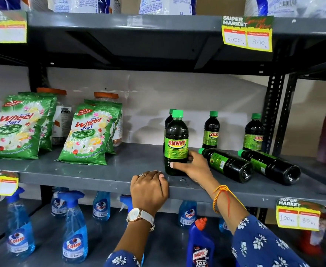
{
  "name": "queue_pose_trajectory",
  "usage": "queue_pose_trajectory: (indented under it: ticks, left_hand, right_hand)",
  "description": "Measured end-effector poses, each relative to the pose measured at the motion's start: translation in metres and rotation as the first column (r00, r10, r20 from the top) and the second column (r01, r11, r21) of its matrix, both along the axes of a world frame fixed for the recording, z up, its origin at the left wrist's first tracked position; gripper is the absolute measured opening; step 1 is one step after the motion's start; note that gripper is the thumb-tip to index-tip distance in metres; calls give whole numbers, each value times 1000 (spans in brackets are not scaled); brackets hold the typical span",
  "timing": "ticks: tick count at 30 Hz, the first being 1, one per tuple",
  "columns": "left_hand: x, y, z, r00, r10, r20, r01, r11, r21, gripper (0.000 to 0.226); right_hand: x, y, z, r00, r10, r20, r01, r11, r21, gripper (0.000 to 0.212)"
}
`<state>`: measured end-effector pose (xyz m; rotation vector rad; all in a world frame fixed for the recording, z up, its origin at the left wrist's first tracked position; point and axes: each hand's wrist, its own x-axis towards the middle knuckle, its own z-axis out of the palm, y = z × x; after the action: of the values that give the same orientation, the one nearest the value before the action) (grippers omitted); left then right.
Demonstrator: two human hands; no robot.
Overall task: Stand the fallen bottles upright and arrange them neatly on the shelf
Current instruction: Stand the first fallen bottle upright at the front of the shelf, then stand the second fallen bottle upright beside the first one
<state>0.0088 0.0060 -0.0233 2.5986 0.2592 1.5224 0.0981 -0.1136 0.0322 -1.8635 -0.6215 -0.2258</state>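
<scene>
On the grey middle shelf (119, 170) stand dark Sunny bottles with green caps. My right hand (193, 166) grips the lower part of the front upright bottle (176, 139), thumb across its base. A second upright bottle (169, 116) is mostly hidden right behind it. Two more stand at the back: one in the middle (211, 130), one at the right (253, 132). Two bottles lie on their sides, caps pointing left: the nearer (227, 164) just right of my hand, the other (271, 166) further right. My left hand (148, 187) rests curled over the shelf's front edge.
Green Wheel detergent packs (92, 132) and orange-lidded jars (106, 96) fill the shelf's left side. A perforated black upright post (273, 110) bounds the right. Below are blue Colin spray bottles (75, 228) and a Harpic bottle (200, 245). Yellow price tags (247, 33) hang from shelf edges.
</scene>
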Motion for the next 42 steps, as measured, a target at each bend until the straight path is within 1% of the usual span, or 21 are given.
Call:
queue_pose_trajectory:
  ticks: [6, 10, 13, 15, 18, 22, 25, 27, 29, 30, 31, 32, 33, 34, 35, 36, 37, 38, 39, 40, 42]
  left_hand:
    - [0, 0, -1, 1000, 7, 22, -7, 1000, 15, 40]
    - [-1, -2, 0, 999, 15, 37, -15, 1000, 15, 40]
    - [-1, -3, 0, 999, 20, 36, -20, 1000, 21, 41]
    - [-1, -2, 0, 999, 24, 33, -25, 999, 25, 41]
    - [-1, -3, 0, 999, 30, 31, -31, 999, 24, 41]
    - [-2, -1, -1, 999, 36, -13, -36, 999, 15, 40]
    - [-2, -1, -2, 999, 26, -23, -25, 1000, 8, 40]
    - [-2, -4, -1, 1000, -3, 14, 3, 1000, -6, 42]
    - [-3, -7, -1, 997, -14, 80, 20, 997, -74, 46]
    - [-4, -7, -3, 989, -1, 146, 19, 993, -120, 47]
    - [-5, -11, -4, 973, 4, 230, 29, 989, -143, 46]
    - [-7, -19, -5, 949, -18, 314, 60, 991, -123, 45]
    - [-8, -32, -5, 926, -84, 369, 113, 992, -59, 43]
    - [-7, -50, -4, 913, -189, 363, 189, 981, 36, 41]
    - [-5, -69, -1, 912, -291, 289, 264, 956, 127, 39]
    - [-1, -90, 3, 922, -345, 178, 314, 932, 184, 37]
    - [5, -108, 7, 936, -343, 73, 324, 925, 200, 35]
    - [10, -123, 11, 952, -307, -5, 302, 936, 182, 33]
    - [15, -133, 14, 963, -258, -74, 266, 953, 147, 33]
    - [19, -138, 16, 969, -212, -127, 227, 967, 119, 33]
    - [26, -140, 13, 977, -152, -149, 168, 981, 101, 32]
  right_hand:
    - [-23, -14, -7, 998, 29, 59, -30, 999, 12, 38]
    - [-29, -16, -8, 994, 16, 107, -15, 1000, -13, 39]
    - [-29, -17, -9, 989, -8, 146, 13, 999, -34, 49]
    - [-28, -17, -10, 987, -14, 161, 22, 999, -48, 52]
    - [-28, -16, -12, 987, -18, 162, 26, 999, -47, 51]
    - [-32, -13, -15, 988, -19, 153, 17, 1000, 13, 47]
    - [-35, -11, -15, 988, -1, 156, -3, 1000, 26, 44]
    - [-37, -13, -15, 990, 36, 139, -40, 999, 27, 43]
    - [-37, -21, -10, 994, 55, 98, -59, 997, 38, 47]
    - [-34, -27, -6, 996, 26, 80, -31, 998, 55, 53]
    - [-28, -37, 0, 994, -49, 102, 42, 997, 71, 59]
    - [-21, -49, 6, 976, -153, 155, 142, 987, 78, 62]
    - [-12, -62, 14, 933, -271, 235, 265, 963, 58, 58]
    - [-4, -74, 21, 868, -376, 323, 400, 917, -7, 53]
    - [4, -83, 28, 809, -438, 393, 519, 845, -129, 52]
    - [11, -89, 32, 777, -456, 434, 599, 748, -287, 55]
    - [17, -92, 34, 776, -444, 447, 623, 646, -440, 59]
    - [21, -93, 35, 787, -425, 448, 617, 549, -564, 60]
    - [25, -92, 33, 792, -410, 452, 608, 469, -641, 56]
    - [28, -91, 30, 789, -403, 465, 610, 421, -671, 51]
    - [36, -92, 25, 758, -411, 507, 651, 413, -637, 43]
